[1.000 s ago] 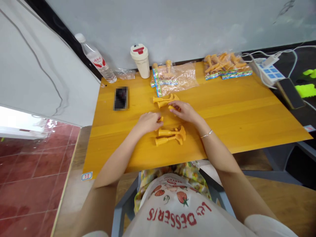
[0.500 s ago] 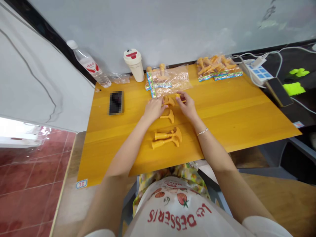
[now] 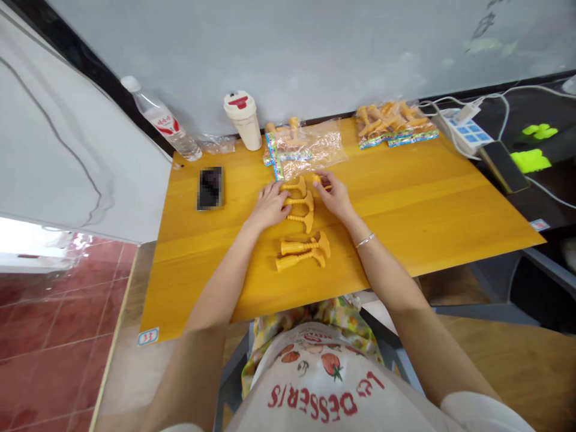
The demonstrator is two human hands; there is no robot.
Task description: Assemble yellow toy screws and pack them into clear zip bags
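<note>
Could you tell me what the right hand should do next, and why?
The right hand should probably set its small orange piece down by the ribbed orange pieces: it holds it right beside them, and the left hand touches that row.

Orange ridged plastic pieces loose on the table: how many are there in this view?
5. Three pieces lie in a column between the hands, two pieces nearer the body. The right hand pinches an orange bit, possibly a sixth; the left hand may hide more.
</note>
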